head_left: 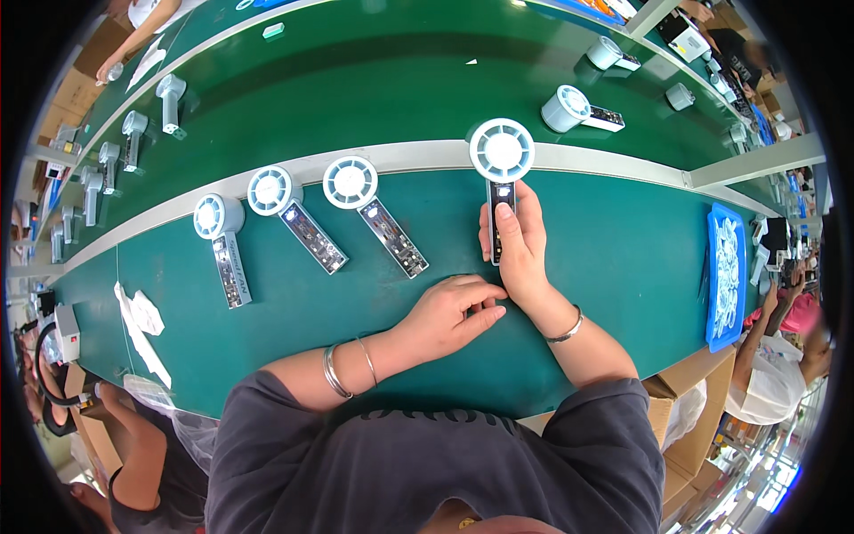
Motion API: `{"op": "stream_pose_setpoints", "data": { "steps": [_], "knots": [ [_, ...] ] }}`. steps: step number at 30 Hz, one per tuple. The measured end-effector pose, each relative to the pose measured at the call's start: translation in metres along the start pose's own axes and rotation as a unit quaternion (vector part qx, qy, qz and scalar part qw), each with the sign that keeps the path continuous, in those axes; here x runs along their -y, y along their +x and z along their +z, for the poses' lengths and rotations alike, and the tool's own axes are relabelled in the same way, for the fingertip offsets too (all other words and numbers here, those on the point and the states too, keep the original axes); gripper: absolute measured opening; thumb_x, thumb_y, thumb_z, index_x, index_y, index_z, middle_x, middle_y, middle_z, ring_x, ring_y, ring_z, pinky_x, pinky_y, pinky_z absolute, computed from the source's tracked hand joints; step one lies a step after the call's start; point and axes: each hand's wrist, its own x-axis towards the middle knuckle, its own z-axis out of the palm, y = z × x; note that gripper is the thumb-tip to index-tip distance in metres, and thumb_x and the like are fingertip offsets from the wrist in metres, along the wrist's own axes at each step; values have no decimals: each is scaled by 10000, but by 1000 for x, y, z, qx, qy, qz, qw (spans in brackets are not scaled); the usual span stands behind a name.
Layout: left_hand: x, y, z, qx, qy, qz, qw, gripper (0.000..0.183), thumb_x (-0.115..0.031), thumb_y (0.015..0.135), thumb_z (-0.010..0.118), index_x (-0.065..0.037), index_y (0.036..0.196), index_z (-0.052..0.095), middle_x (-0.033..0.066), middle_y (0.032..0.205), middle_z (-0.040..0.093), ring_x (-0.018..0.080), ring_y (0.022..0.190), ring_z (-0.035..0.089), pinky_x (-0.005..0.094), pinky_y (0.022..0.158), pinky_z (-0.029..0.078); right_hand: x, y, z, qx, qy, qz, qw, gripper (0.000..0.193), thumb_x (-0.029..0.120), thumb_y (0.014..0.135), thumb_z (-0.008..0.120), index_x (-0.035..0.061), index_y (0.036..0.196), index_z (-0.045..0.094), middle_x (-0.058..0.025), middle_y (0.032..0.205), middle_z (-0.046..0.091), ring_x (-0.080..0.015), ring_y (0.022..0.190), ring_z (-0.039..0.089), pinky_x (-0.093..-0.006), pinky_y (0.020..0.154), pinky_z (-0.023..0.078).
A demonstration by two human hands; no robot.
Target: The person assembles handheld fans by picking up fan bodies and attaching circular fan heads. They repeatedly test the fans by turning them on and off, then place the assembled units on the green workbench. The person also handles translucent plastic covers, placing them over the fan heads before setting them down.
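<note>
Head view: left of the blue tray (723,341), our right hand (523,251) holds the fan (502,151), fingers wrapping its handle (495,254); left hand (455,313) loosely curled, seemingly empty. Probably light, stiff, circuitry (503,191) fragile; we'd grip the handle's edges.

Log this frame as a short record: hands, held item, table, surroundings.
Right hand: holds a handheld fan by its handle, circuit board exposed
Left hand: beside the right hand, loosely curled, nothing visible in it
Table: green; three similar fans lie left of the held one
Right end: blue tray of white parts
Beyond table: green surface with more fans
</note>
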Motion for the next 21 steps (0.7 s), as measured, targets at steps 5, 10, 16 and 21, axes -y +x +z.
{"op": "stream_pose_setpoints", "data": {
  "steps": [5,10,16,21],
  "knots": [
    [-1,0,1,-9,-5,-6,1000,185,-146,865,586,-8,984,615,68,794,582,178,688,549,296,605,451,2,-3,2,0,-26,-16,1000,446,230,954,458,-30,1294,332,-46,817,500,-60,577,452,-187,461,373],
    [-1,0,1,-9,-9,-15,1000,180,-160,862,591,-11,959,615,69,785,589,194,699,556,315,624,455,1,-4,3,-8,-29,-17,999,433,237,953,467,-33,1276,365,-35,804,506,-54,586,452,-182,472,376],
    [-3,0,1,-10,-10,-17,1000,174,-153,860,593,-11,957,615,68,787,589,194,701,556,314,629,457,1,-5,3,-7,-26,-15,1000,404,253,956,464,-15,1249,390,-35,810,510,-54,586,453,-181,473,373],
    [-3,1,0,-7,-4,-19,1000,175,-150,858,595,-11,963,616,69,789,590,194,703,561,312,627,460,3,-4,3,-9,-33,-9,999,345,261,959,450,14,1199,430,-42,825,527,-61,591,466,-187,472,382]
  ]
}}
